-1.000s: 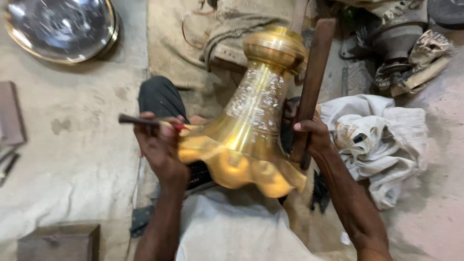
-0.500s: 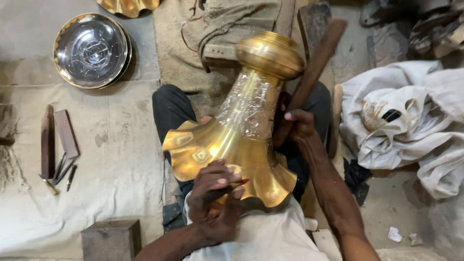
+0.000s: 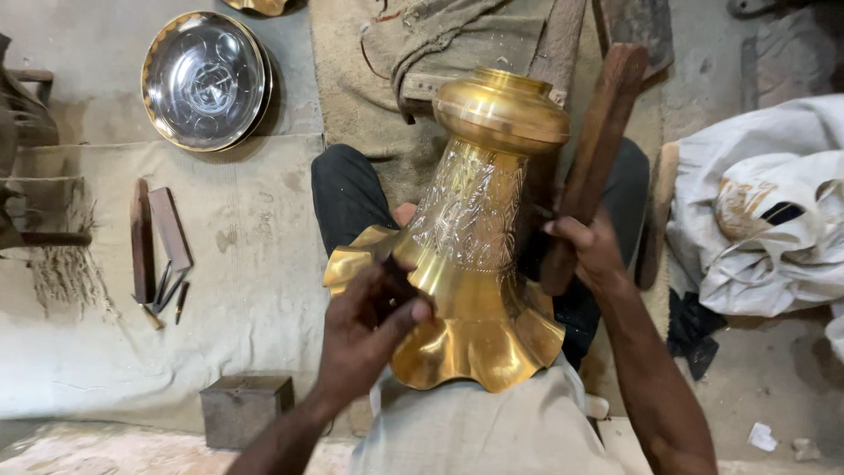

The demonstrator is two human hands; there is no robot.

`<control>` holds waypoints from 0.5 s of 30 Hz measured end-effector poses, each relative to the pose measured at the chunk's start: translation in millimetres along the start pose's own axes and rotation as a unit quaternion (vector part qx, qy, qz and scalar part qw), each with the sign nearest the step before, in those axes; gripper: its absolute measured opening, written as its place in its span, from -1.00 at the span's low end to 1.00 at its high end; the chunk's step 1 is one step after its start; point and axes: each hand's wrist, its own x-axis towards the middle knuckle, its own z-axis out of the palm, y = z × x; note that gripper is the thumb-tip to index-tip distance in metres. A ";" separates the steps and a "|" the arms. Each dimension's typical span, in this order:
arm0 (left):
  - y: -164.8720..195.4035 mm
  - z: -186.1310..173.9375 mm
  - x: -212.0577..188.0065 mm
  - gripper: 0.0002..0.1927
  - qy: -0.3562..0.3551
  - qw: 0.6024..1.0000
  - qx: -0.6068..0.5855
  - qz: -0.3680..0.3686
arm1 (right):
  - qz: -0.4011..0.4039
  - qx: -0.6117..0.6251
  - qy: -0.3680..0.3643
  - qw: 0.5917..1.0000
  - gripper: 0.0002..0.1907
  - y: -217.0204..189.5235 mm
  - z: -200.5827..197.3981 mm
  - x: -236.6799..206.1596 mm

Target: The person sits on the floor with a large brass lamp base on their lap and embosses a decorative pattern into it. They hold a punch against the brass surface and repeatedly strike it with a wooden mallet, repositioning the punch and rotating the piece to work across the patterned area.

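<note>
Brass vessel point(image 3: 470, 255) lying tilted across seated person's lap, fluted flared rim facing wearer, rounded neck pointing away. Left hand point(image 3: 369, 330) pinching small dark tool point(image 3: 393, 280) against flared rim. Right hand point(image 3: 591, 253) clenching wooden mallet point(image 3: 593, 163) beside engraved body. Steel tray point(image 3: 207, 81) resting at floor cloth's point(image 3: 105, 352) far edge.

Grey concrete floor point(image 3: 281, 70), dusty, half covered by a stained canvas sheet point(image 3: 237, 264). Round engraved metal tray point(image 3: 207, 81) at upper left, small wooden block point(image 3: 244, 406) near the bottom edge, crumpled white cloth point(image 3: 774, 220) heaped at right. Soft, even light, faint shadows.
</note>
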 end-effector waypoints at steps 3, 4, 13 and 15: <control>6.5 -1.4 36.9 -0.43 -0.046 0.995 0.082 0.012 | 0.019 -0.009 0.025 0.999 -0.61 -15.0 -5.5 -23.0; 7.5 0.7 46.5 -0.47 -0.072 0.993 0.090 0.007 | 0.019 -0.058 0.052 0.997 -0.57 -20.2 -7.9 -32.0; 21.7 29.0 97.8 -0.46 -0.194 0.952 0.236 0.033 | -0.063 -0.386 0.094 0.916 -0.42 -44.8 -21.1 -73.6; 21.9 31.1 100.8 -0.44 -0.220 0.938 0.260 0.068 | -0.075 -0.442 0.071 0.891 -0.35 -49.8 -24.4 -78.0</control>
